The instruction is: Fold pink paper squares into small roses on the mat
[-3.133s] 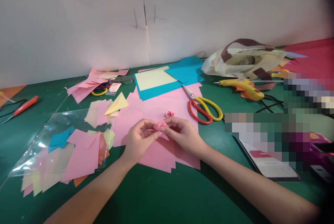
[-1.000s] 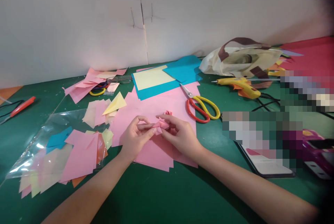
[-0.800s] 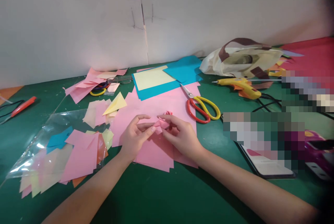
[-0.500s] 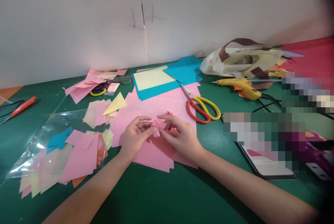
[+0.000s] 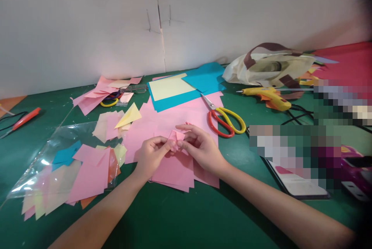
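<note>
Between half-closed hands [image 5: 151,156] [image 5: 204,150], pink paper [image 5: 176,136]

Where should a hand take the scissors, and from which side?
Probably by the red loop and yellow loop of the scissors, from the near right: the loops lie that way, while the blades point away toward the blue paper.

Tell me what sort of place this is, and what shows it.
Probably a craft workspace: folded pink paper pinched between the left hand and right hand, scissors lying partly on pink sheets, and a yellow glue gun nearby.
</note>
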Motion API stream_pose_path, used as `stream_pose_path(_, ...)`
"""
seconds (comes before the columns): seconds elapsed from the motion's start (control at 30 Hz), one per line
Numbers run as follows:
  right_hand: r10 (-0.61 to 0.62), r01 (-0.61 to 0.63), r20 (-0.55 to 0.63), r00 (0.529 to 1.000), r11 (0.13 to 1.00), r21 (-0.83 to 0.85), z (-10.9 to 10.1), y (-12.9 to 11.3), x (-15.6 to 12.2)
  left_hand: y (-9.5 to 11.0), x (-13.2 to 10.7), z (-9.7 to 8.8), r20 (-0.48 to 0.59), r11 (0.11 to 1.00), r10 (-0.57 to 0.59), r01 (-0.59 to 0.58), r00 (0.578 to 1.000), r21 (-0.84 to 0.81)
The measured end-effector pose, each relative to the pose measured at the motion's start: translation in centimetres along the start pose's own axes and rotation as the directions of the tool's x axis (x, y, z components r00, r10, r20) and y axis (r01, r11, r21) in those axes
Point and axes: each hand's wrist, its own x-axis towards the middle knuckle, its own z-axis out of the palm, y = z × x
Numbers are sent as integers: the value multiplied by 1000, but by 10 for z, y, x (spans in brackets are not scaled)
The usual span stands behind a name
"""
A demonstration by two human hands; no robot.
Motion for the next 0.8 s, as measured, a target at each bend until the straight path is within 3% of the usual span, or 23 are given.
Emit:
stream_pose_path(0.2, 19, -19, 34, 999, 1000, 11, -1, 1, 0, 3, -1, 1, -30, 1000, -23, 23, 999, -4)
stream_pose_path(0.63, 24, -22, 27, 999, 999, -48, 0, -5, 0, 1, -1, 1, -74, 997, 40, -35, 996, 76)
stream_pose_path(0.8, 37, -37, -3, 999, 988, -147, -1, -3, 1, 1, -2, 1, -60, 997, 11, -6, 998, 80)
